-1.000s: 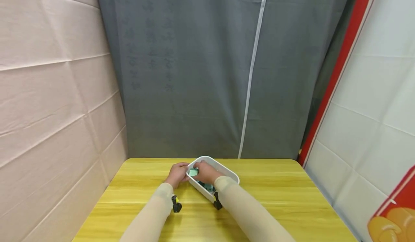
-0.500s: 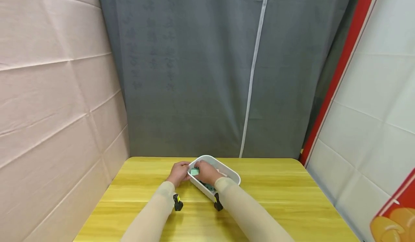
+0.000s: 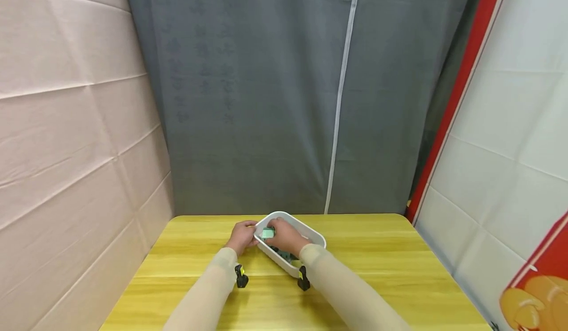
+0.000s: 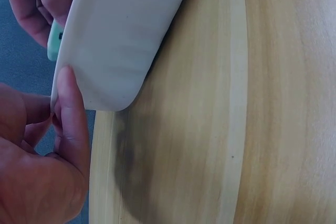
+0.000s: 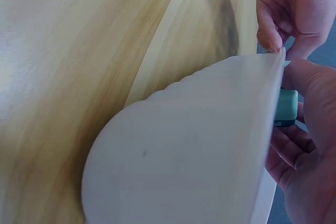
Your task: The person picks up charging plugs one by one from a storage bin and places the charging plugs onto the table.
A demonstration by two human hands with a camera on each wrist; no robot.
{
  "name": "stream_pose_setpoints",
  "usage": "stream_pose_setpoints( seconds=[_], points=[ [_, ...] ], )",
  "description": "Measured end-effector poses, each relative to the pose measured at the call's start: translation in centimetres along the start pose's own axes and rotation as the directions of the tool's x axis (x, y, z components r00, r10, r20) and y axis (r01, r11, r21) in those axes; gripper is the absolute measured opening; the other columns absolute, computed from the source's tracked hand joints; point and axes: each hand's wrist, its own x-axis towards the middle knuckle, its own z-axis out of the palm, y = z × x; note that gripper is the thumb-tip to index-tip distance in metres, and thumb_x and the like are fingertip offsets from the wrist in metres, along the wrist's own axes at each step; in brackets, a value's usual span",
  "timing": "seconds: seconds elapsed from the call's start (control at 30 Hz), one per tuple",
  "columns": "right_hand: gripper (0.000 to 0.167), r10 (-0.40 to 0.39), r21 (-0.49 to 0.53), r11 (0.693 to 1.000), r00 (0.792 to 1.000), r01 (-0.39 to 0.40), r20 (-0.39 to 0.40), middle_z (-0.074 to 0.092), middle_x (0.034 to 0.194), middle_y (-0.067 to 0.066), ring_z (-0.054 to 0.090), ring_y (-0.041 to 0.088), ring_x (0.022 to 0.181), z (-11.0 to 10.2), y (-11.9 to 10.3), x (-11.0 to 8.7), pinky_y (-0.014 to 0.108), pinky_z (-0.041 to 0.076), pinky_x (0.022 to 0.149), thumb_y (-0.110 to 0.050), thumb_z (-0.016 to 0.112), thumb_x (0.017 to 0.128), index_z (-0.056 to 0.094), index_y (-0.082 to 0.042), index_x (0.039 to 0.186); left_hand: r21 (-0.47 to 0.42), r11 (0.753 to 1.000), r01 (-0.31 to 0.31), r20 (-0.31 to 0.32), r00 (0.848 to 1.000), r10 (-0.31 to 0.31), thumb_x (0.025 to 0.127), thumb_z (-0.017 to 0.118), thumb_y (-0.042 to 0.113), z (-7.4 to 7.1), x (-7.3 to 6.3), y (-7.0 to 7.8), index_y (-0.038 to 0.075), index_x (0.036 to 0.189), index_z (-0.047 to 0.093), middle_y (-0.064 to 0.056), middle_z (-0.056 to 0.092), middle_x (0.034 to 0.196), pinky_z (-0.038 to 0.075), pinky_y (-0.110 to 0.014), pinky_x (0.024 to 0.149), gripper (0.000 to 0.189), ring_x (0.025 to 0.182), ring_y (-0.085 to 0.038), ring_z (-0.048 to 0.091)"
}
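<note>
The green piece (image 3: pixel 267 233), likely light, stiff and best pinched sidewise, is held in your right hand (image 3: pixel 286 236) at the left end of the white bin (image 4: pixel 121 35), whose rim (image 4: pixel 69 38) your left hand (image 3: pixel 242 235) pinches.

Yellow wood-grain table (image 3: pixel 270 301), rounded far corners; on it, white bin (image 3: pixel 276 259) near far edge.

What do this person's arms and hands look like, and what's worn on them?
Plain cream fabric covers both arms: a long left sleeve and a matching right sleeve. A small black left-wrist device shows a yellow patch; a small black right-wrist device is also worn. The left hand and right hand wear no gloves.
</note>
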Motion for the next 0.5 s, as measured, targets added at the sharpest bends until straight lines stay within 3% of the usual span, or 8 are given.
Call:
stream_pose_setpoints(
  seconds=[0.27,0.5],
  points=[
    [0.04,0.035,0.002,0.999,0.999,-0.035,-0.008,0.066,0.116,0.001,0.059,0.013,0.097,-0.6,0.1,-0.8,0.034,0.056,0.093,-0.029,0.088,0.096,0.072,-0.009,0.126,0.021,1.0,-0.01,0.009,1.0,0.01,0.114,0.052,0.008,-0.2,-0.1,0.3,-0.006,0.141,0.069,-0.028,0.07,0.125,0.064,-0.026,0.068,0.035,0.078,-0.016,0.066],
    [0.039,0.004,0.005,1.0,1.0,-0.004,-0.003,0.065,0.12,0.001,0.059,0.012,0.099,-1.6,-0.7,-2.4,0.032,0.056,0.092,-0.028,0.087,0.097,0.071,-0.009,0.128,0.014,1.0,-0.028,0.024,0.999,0.027,0.113,0.053,0.008,0.0,-0.1,0.1,-0.008,0.14,0.068,-0.027,0.073,0.119,0.063,-0.025,0.066,0.035,0.073,-0.013,0.067]
  ],
)
